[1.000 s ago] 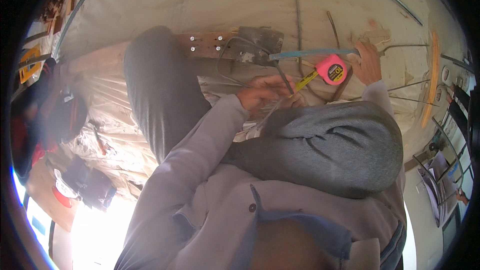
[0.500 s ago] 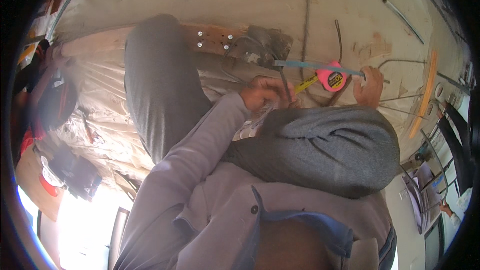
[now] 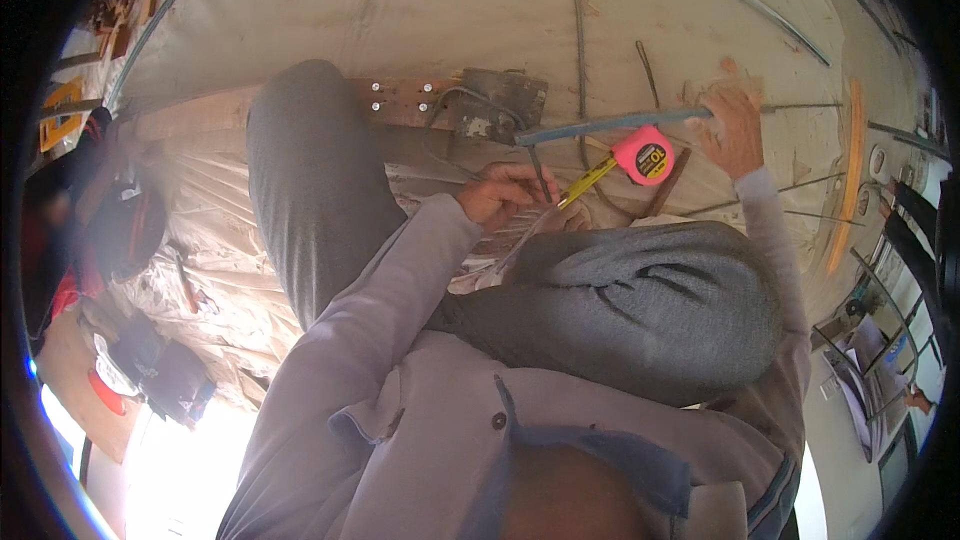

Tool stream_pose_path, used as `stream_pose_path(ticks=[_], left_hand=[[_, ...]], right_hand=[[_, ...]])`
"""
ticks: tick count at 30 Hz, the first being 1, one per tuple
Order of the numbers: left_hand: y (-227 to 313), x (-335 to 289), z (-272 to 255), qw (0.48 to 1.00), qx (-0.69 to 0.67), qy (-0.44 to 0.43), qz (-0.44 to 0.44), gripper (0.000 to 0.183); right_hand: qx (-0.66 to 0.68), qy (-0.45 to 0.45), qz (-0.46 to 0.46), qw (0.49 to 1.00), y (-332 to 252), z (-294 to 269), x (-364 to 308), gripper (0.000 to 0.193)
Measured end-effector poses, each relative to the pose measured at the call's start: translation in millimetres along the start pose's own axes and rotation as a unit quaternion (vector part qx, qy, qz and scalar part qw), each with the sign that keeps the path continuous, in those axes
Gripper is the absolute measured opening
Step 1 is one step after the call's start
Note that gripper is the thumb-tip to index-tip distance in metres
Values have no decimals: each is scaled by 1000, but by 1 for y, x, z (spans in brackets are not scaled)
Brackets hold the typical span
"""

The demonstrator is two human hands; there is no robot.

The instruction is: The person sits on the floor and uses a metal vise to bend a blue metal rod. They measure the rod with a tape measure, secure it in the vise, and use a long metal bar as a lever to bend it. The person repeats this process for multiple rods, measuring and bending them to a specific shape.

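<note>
My right hand (image 3: 733, 130) is closed around the right end of a long blue-grey metal bar (image 3: 620, 124). The bar's other end lies at a dark metal plate (image 3: 520, 92) on a wooden plank (image 3: 395, 118). A thin dark metal rod (image 3: 539, 172) runs down from that end, and my left hand (image 3: 498, 195) is closed on its lower part. Between the two hands lies a pink tape measure (image 3: 643, 156), its yellow blade (image 3: 587, 183) drawn out toward my left fingers. Several bright round bolt or nail heads stand on the plank left of the plate.
Loose thin rods (image 3: 647, 73) and a metal pipe (image 3: 780, 23) lie on the pale floor sheet. An orange-yellow wooden strip (image 3: 848, 175) is at the right, with another person's hand (image 3: 917, 400) beyond. Dark bags (image 3: 160, 365) are at the left.
The bar's gripped end has moved up and slightly left with my right hand, and its forearm has come into view. The whole scene has shifted slightly as the camera moved.
</note>
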State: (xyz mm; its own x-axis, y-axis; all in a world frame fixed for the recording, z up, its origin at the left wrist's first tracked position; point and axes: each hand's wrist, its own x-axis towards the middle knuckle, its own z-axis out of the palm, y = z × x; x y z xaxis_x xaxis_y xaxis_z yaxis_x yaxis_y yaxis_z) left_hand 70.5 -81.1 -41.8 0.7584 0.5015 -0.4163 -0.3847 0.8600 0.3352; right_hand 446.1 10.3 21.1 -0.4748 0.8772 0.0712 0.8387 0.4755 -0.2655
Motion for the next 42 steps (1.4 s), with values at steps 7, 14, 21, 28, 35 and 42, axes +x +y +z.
stream_pose_path(ticks=[7, 14, 21, 28, 35, 42], left_hand=[[2, -1, 0, 1000, 20, -2, -2, 34], [-2, -2, 1, 1000, 11, 13, 4, 36], [-3, -1, -1, 1000, -3, 12, -1, 36], [-7, -1, -4, 1000, -6, 10, 7, 36], [-5, 2, -5, 1000, 25, -2, 11, 37], [-1, 0, -2, 999, 37, -14, 5, 39]], right_hand=[[-64, -82, -25, 994, 1, -20, 32, 46], [-72, -84, -55, 992, 3, -26, 33, 46], [-66, -58, -68, 994, -7, -35, 46, 46], [-53, -107, -1, 993, -6, -22, 21, 43], [2, -121, 50, 991, -11, -31, 8, 40], [-52, -137, 8, 989, -10, -42, -11, 37]])
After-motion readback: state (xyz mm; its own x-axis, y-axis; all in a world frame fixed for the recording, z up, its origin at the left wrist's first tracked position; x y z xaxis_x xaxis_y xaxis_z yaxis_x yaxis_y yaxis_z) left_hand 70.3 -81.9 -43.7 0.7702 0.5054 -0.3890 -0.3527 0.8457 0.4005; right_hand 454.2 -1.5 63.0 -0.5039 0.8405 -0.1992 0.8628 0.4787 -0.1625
